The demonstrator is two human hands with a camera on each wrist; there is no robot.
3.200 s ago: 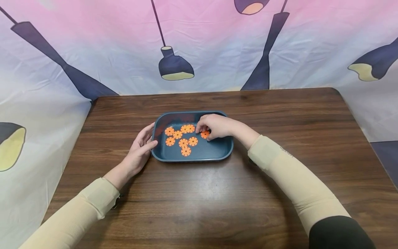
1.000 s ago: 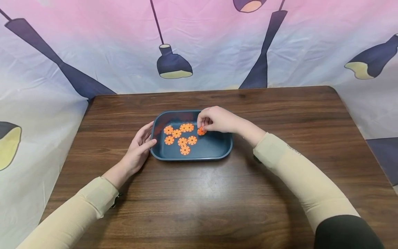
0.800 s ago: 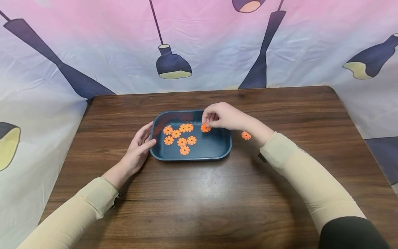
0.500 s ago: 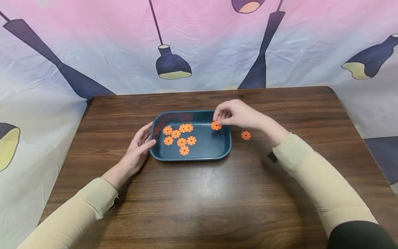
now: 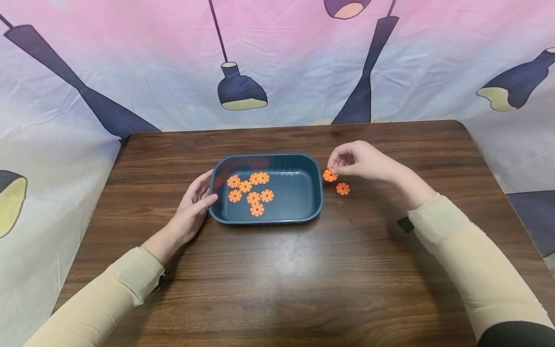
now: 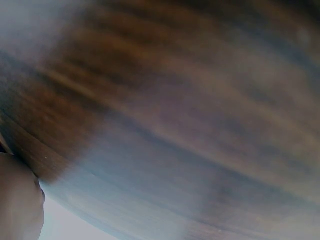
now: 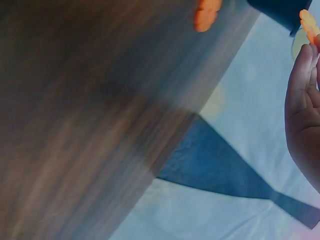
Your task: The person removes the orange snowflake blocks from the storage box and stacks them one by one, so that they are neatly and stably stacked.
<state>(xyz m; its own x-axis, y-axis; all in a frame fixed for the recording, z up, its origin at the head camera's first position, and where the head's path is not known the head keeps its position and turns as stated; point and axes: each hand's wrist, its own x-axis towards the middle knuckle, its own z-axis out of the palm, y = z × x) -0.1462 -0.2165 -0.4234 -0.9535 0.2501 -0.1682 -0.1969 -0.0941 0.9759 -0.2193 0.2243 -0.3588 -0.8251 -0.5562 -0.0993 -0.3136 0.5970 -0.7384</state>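
A dark blue tray (image 5: 297, 200) sits on the table with several orange notched plastic discs (image 5: 253, 197) in its left half. My left hand (image 5: 191, 212) grips the tray's left end, thumb over the rim and fingers along the outside. Just past the tray's right rim, my right hand (image 5: 364, 160) pinches one orange notched disc (image 5: 330, 175) between thumb and fingers. Another disc (image 5: 343, 188) lies on the table just below that hand. In the right wrist view, the pinched disc (image 7: 308, 24) appears at the right edge; the left wrist view shows mostly blurred wood.
The brown wooden table (image 5: 277, 289) extends around the tray on all sides. Behind it hangs a pastel cloth (image 5: 299, 62) printed with lamps, meeting the table's back edge.
My right hand has lifted a disc from the tray and carried it right, over the rim. A disc on the table, earlier hidden by the right arm, now shows. My left hand stays put.
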